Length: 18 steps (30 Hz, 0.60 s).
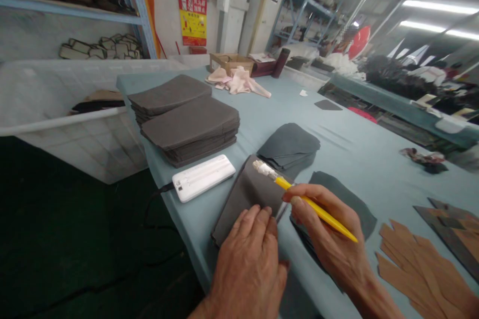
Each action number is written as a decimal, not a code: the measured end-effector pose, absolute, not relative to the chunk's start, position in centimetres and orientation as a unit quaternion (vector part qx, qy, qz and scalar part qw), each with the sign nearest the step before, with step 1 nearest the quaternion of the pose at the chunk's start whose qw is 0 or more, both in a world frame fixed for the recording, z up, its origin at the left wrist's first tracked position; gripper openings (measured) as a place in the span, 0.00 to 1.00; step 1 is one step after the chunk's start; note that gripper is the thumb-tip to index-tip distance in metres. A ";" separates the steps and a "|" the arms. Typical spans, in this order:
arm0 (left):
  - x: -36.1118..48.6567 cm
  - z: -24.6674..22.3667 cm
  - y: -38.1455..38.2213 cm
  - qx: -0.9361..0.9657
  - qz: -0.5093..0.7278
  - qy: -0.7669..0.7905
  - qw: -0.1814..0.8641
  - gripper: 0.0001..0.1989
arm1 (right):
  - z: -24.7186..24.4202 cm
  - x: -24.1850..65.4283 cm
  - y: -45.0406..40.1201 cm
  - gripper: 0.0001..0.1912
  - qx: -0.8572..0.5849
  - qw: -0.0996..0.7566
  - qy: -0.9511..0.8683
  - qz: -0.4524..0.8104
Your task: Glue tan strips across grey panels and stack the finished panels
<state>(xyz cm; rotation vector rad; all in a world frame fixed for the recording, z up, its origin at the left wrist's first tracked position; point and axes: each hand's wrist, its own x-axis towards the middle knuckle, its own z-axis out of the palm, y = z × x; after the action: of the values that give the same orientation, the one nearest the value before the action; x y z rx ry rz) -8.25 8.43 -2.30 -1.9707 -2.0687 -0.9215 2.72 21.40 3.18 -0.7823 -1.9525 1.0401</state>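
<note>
Before you stretches the table [362,159], covered in pale blue-green, with a white plastic bin [75,147] past its left edge. Two stacks of dark panels, a rear one [172,92] and a front one [194,124], stand toward the table's left side. Fanned grey pieces [290,142] lie just beyond your work, and brown strips [419,269] spread at the right.

Directly in front of you lies the dark panel [243,189] you are working on. Its long axis appears to run away from you, leaning right, though your hand hides much of its near end. Your left hand [249,254] is the nearer one: it rests flat on that end, fingers extended and together, gripping nothing. Your right hand [333,239] sits past the panel's right edge, thumb and fingers pinched around the yellow-handled brush [324,214].

Left of the panel is a white device [204,178] with a black cable. The brush slants across the panel's axis, its white-coated bristles [264,168] pointing away and left over the far end; whether they touch it, you cannot tell.
</note>
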 end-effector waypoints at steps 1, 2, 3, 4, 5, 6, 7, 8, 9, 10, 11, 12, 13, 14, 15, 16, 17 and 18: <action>-8.2 -2.5 8.5 -0.652 -0.312 -0.687 0.071 0.24 | 3.1 2.4 21.7 0.07 -0.301 0.385 -0.776 0.400; -8.1 -2.6 8.5 -0.648 -0.318 -0.688 0.073 0.24 | 3.1 2.2 22.1 0.06 -0.295 0.386 -0.782 0.390; -8.0 -2.7 8.6 -0.645 -0.323 -0.688 0.074 0.23 | 3.0 1.8 22.4 0.06 -0.290 0.388 -0.787 0.381; -8.0 -2.8 8.7 -0.643 -0.328 -0.688 0.075 0.23 | 2.9 1.5 22.7 0.05 -0.288 0.390 -0.791 0.374; -7.9 -2.9 8.8 -0.641 -0.332 -0.688 0.077 0.23 | 2.8 1.3 23.0 0.05 -0.289 0.391 -0.793 0.368; -7.9 -2.9 8.8 -0.638 -0.336 -0.688 0.079 0.22 | 2.7 1.0 23.2 0.05 -0.292 0.390 -0.794 0.364; -7.9 -3.0 8.9 -0.635 -0.339 -0.689 0.081 0.22 | 2.6 0.8 23.4 0.06 -0.294 0.388 -0.795 0.363; -7.9 -3.0 8.9 -0.635 -0.340 -0.689 0.081 0.23 | 2.6 0.7 23.4 0.06 -0.294 0.385 -0.796 0.363; -7.9 -2.9 8.9 -0.635 -0.341 -0.689 0.080 0.23 | 2.6 0.6 23.4 0.06 -0.293 0.382 -0.798 0.361; -7.9 -2.9 8.9 -0.635 -0.341 -0.689 0.079 0.23 | 2.6 0.6 23.3 0.05 -0.294 0.378 -0.801 0.359; -7.9 -2.9 8.8 -0.637 -0.339 -0.688 0.077 0.23 | 2.7 0.6 23.1 0.05 -0.296 0.373 -0.803 0.358; -7.9 -2.9 8.8 -0.637 -0.338 -0.689 0.075 0.23 | 2.8 0.7 22.8 0.04 -0.300 0.368 -0.804 0.359; -7.9 -2.8 8.8 -0.636 -0.336 -0.691 0.074 0.23 | 3.0 0.9 22.5 0.05 -0.306 0.361 -0.803 0.361; -7.9 -2.8 8.7 -0.635 -0.335 -0.693 0.073 0.23 | 3.2 1.1 22.2 0.05 -0.312 0.355 -0.802 0.364; -7.8 -2.7 8.7 -0.633 -0.333 -0.695 0.072 0.23 | 3.4 1.3 21.9 0.06 -0.317 0.348 -0.802 0.368; -7.8 -2.7 8.8 -0.631 -0.332 -0.697 0.070 0.23 | 3.6 1.6 21.6 0.07 -0.322 0.338 -0.801 0.375; -7.7 -2.6 8.8 -0.631 -0.331 -0.699 0.066 0.23 | 3.8 1.9 21.3 0.09 -0.325 0.328 -0.801 0.381; -7.7 -2.5 8.8 -0.631 -0.330 -0.699 0.058 0.23 | 3.9 2.2 21.0 0.10 -0.327 0.317 -0.802 0.386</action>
<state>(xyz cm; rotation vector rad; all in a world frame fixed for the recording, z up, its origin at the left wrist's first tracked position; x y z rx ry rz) -7.69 8.82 -2.52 -1.9139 -2.1202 -0.9992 2.24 20.99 3.94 -0.8597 -2.1106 1.0169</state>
